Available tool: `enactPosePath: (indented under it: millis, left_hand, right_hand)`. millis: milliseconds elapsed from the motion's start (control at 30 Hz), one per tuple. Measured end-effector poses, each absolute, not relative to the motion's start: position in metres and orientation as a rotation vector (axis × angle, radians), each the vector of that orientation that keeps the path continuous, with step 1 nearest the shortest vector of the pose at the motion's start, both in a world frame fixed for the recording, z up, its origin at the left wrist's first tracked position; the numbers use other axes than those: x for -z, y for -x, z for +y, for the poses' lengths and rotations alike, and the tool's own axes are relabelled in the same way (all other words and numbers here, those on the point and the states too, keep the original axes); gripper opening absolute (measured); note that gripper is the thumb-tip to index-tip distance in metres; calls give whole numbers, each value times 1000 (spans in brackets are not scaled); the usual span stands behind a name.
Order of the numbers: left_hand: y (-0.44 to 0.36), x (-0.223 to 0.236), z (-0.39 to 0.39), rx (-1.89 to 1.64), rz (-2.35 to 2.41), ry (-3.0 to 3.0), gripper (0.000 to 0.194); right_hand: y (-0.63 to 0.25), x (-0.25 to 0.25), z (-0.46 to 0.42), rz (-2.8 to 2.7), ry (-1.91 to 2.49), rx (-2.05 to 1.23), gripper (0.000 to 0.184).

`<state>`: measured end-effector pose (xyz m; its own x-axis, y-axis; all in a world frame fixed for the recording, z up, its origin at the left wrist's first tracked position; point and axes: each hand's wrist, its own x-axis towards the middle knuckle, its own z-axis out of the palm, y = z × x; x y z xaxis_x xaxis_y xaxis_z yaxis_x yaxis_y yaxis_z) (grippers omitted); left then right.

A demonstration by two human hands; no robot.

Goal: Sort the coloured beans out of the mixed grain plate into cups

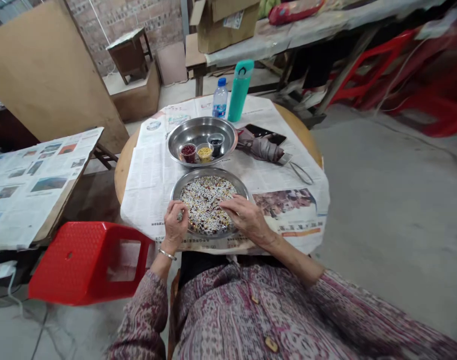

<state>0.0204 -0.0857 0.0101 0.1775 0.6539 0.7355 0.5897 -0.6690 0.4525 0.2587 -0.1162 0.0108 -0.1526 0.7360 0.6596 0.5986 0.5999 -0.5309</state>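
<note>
A round steel tray (183,186) full of mixed white, dark and yellow beans lies near me on the newspaper-covered round table (288,135). My left hand (175,222) grips the tray's left rim, fingers curled over it. My right hand (245,216) rests on the beans at the tray's right side, fingers bunched and pointing left. Behind it stands a steel bowl (201,130) holding three small cups: one of red beans (188,151), one of yellow (204,151), one of dark (215,143).
A clear water bottle (219,99) and a teal flask (239,90) stand at the table's far side. A folded grey umbrella (262,147) lies right of the bowl. A red plastic stool (87,260) stands at my left, beside another newspaper-covered table (29,185).
</note>
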Motion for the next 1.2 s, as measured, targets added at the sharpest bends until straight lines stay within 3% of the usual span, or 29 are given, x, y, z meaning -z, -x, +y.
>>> enactPosePath:
  millis: [233,433,900,1200]
  left_hand:
    - [-21,-4,-85,-1644,1255,-2310,9]
    - [-22,-3,-83,-1670,1316,-2345,11]
    - [-23,-3,-85,-1594,1364,-2293,11]
    - [-22,-2,-84,-1631,1314,-2325,11]
  right_hand:
    - [-319,-7,-116,-1587,1463,22,21]
    - [-374,10,-94,-1588,1833,-96,22]
    - [-349,12,-73,-1746,1986,-139,12]
    - [-327,-50,-75,-1717,1694,-331,13]
